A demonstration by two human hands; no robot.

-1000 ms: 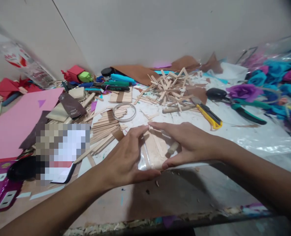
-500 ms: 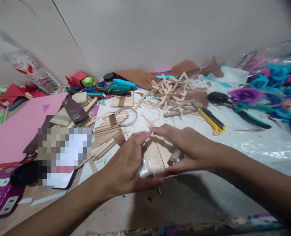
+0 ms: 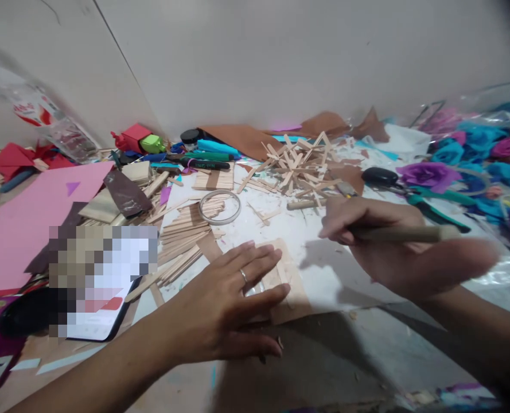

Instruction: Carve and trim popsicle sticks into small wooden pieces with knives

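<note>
Wooden sticks (image 3: 183, 226) lie fanned left of work. Left hand (image 3: 231, 289) spread, not gripping, fingertips over thin tan piece (image 3: 295, 289), which lies on white sheet (image 3: 319, 267) near its front edge. Step in hand looks like steadying piece. Right hand (image 3: 392, 255), raised apart to right, grips short rod (image 3: 409, 234). Next move seems to call for flat, firm left-hand hold, rod kept controlled. Green-handled pliers (image 3: 442, 217) beyond.

A handicraft workspace, though whether in a home or a small studio is hard to say. The cluttered counter (image 3: 181, 393), set against a plain wall (image 3: 280, 57), carries heaped wooden craft sticks (image 3: 300, 160), a narrow tape roll (image 3: 219, 221), pink paper (image 3: 43, 212), a marker pen (image 3: 207, 165), green-handled pliers (image 3: 444, 217) and paper roses (image 3: 429, 175).
</note>
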